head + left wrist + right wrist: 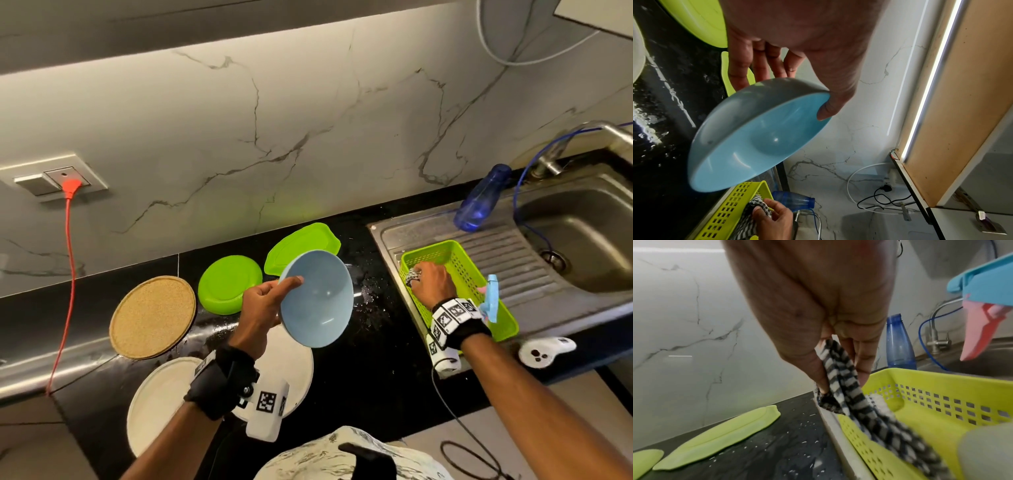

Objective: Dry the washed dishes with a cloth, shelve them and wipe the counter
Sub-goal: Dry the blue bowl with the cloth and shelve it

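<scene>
My left hand [265, 308] grips a light blue bowl [317, 298] by its rim, thumb inside, tilted on edge above the black counter [363, 370]; the bowl [748, 142] fills the left wrist view. My right hand [432, 281] reaches into a lime green basket [459, 263] on the sink drainboard and pinches a black-and-white checked cloth [412, 275]. The cloth [846, 386] hangs from my fingers into the basket [941, 394]. Two green plates [229, 287] [301, 245] lie upside down on the counter, and white plates [161, 397] lie below my left wrist.
A round cork mat [153, 317] lies left of the green plates. Water spots the counter beside the steel sink [582, 240]. A blue bottle [479, 198] stands behind the basket, a spray bottle [491, 298] in it. An orange cord [66, 274] hangs at left.
</scene>
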